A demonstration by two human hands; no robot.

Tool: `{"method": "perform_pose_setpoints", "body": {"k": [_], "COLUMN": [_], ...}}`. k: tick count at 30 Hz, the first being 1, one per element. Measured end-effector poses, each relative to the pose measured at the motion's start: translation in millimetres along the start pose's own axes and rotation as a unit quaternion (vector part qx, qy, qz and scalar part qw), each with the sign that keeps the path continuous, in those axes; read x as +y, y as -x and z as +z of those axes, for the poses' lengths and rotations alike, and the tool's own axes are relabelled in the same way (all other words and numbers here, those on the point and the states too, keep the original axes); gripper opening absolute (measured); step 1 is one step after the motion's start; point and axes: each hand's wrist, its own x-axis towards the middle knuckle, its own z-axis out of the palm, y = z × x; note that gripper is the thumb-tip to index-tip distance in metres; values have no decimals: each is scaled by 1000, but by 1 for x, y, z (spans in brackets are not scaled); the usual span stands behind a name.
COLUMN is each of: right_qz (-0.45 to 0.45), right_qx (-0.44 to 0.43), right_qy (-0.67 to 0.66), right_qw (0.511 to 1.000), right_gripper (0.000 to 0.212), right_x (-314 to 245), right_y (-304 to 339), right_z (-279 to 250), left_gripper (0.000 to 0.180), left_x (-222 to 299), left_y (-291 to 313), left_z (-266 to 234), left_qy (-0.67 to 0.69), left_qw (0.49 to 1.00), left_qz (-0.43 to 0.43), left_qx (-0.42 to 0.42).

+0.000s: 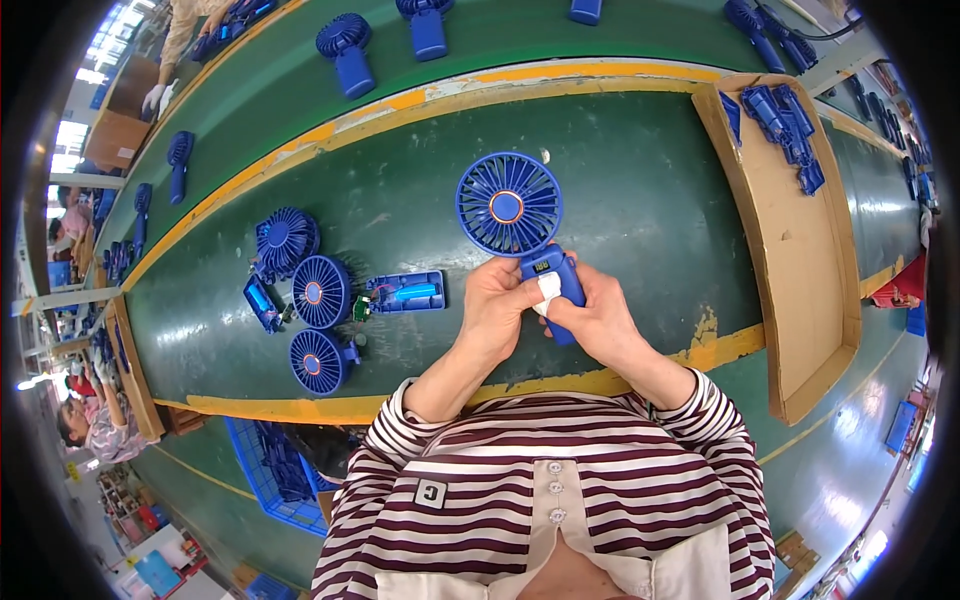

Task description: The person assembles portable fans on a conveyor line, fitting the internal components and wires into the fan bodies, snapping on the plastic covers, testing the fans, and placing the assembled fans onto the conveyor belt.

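A blue handheld fan (pixel 545 270) is held over the green bench, its round grille pointing away from me and its handle toward me. My left hand (pixel 492 305) grips the handle from the left side. From the right, my right hand (pixel 603 318) closes round the lower handle. Both thumbs lie on the handle's front, where a white wrap (pixel 549 288) shows at the thumb tips. Just above them a small dark display is visible. The fingers behind the handle are mostly hidden.
Left of my hands lie several fan heads (pixel 321 291) and an opened handle shell (pixel 408 292) with a light-blue battery and green circuit board. A cardboard tray (pixel 800 290) with blue parts stands at right. Beyond the yellow edge, a green belt (pixel 270 85) carries fans. A blue basket (pixel 262 470) sits below.
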Motion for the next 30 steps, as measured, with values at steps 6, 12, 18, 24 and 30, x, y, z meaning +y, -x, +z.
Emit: {"method": "perform_pose_setpoints", "body": {"k": [6, 12, 18, 24, 30], "right_qz": [1, -86, -277, -247, -487], "right_qx": [-17, 13, 362, 420, 196], "right_qy": [-9, -72, 431, 600, 552], "right_qw": [1000, 994, 779, 634, 648], "right_gripper": [24, 29, 49, 48, 42], "right_x": [-2, -47, -83, -99, -89], "right_y": [-12, -69, -220, -304, -236], "right_z": [-4, -32, -70, -82, 28], "left_gripper": [35, 27, 16, 22, 24], "left_x": [6, -7, -29, -26, -18], "left_y": [-11, -17, -13, -19, -23], "left_z": [1, -11, -13, -16, -13], "left_qy": [-12, -220, -407, -441, -455], "left_qw": [1000, 961, 879, 845, 823], "left_qz": [9, 117, 237, 291, 329], "left_qx": [23, 122, 79, 81, 91]}}
